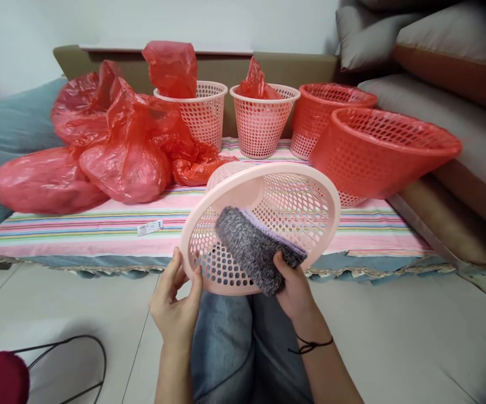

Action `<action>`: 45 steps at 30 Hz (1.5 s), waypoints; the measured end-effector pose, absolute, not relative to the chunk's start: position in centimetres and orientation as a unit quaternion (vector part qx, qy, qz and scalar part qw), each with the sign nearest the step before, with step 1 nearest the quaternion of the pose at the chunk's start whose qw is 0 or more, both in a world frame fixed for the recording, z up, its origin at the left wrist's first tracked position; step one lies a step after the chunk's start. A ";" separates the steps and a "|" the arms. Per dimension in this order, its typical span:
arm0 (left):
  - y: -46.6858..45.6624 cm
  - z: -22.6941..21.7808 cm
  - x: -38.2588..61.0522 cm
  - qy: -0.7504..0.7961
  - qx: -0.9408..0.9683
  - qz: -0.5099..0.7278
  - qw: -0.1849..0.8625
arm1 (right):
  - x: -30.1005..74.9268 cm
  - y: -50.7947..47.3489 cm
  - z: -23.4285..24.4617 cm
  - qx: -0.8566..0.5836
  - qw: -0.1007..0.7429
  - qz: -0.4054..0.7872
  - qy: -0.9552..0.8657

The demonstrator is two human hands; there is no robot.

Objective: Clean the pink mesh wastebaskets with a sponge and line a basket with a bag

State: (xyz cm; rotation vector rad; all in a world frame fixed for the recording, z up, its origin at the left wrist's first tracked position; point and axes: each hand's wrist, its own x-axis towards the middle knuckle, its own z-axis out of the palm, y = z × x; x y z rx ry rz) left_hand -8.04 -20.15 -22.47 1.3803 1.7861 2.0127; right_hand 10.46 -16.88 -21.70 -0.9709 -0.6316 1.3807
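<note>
A pink perforated plastic basket (333, 216) is tilted on its side above my lap, its mouth facing me. My left hand (178, 300) pinches the rim at the lower left between thumb and fingers. In my right hand (294, 294) is a grey fuzzy cloth (253, 247) with a lilac edge, the thumb on top and the fingers hidden behind it. The cloth reaches into the mouth of the basket, in front of its inner wall; whether it touches the wall I cannot tell.
Two pink baskets (264, 126) with red bags in them stand at the back. Two more (388, 151) on the right are covered in red plastic. Filled red plastic bags (125, 151) lie on the left of the striped cloth (112, 235). Cushions (445, 123) are piled right; a stool (1, 376) stands lower left.
</note>
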 end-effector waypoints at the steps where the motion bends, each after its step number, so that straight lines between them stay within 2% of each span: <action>1: -20.1 -22.4 -8.0 0.586 0.456 0.668 0.058 | 11.0 -16.3 -21.5 -0.457 0.613 0.554 -0.330; 3: -20.1 -22.4 -7.9 0.579 0.454 0.674 0.065 | 11.9 -15.2 -21.5 -0.510 0.562 0.446 -0.474; 6: -19.7 -22.6 -7.9 0.565 0.446 0.684 0.121 | 12.0 -14.4 -22.7 -0.566 0.408 0.281 -0.658; 9: -19.3 -23.3 -7.9 0.558 0.436 0.681 0.187 | 11.1 -14.6 -24.1 -0.601 0.259 0.160 -0.738; 11: -19.1 -23.9 -7.9 0.559 0.424 0.680 0.210 | 10.3 -15.0 -24.5 -0.602 0.219 0.129 -0.757; 15: -18.7 -25.9 -6.8 0.547 0.385 0.684 0.289 | 8.7 -15.3 -24.2 -0.588 0.237 0.191 -0.749; 21: -18.2 -28.7 -4.8 0.535 0.348 0.662 0.392 | 6.9 -15.4 -24.9 -0.488 0.438 0.464 -0.595; 23: -18.2 -28.4 -5.3 0.537 0.360 0.644 0.408 | 7.0 -15.4 -25.3 -0.481 0.476 0.512 -0.529; 25: -18.2 -27.3 -6.2 0.552 0.379 0.636 0.383 | 7.3 -15.4 -25.5 -0.490 0.485 0.523 -0.502; 30: -18.4 -24.1 -8.6 0.583 0.485 0.637 0.139 | 7.7 -15.6 -25.6 -0.469 0.462 0.500 -0.563; 32: -18.5 -23.7 -9.1 0.592 0.507 0.619 0.095 | 7.6 -15.9 -25.3 -0.459 0.437 0.467 -0.617; 39: -19.2 -25.0 -9.0 0.632 0.440 0.606 0.200 | 7.1 -18.4 -23.7 -0.477 0.250 0.238 -0.808; 45: -18.9 -26.6 -8.4 0.619 0.393 0.630 0.255 | 7.1 -18.9 -24.7 -0.473 0.226 0.139 -0.840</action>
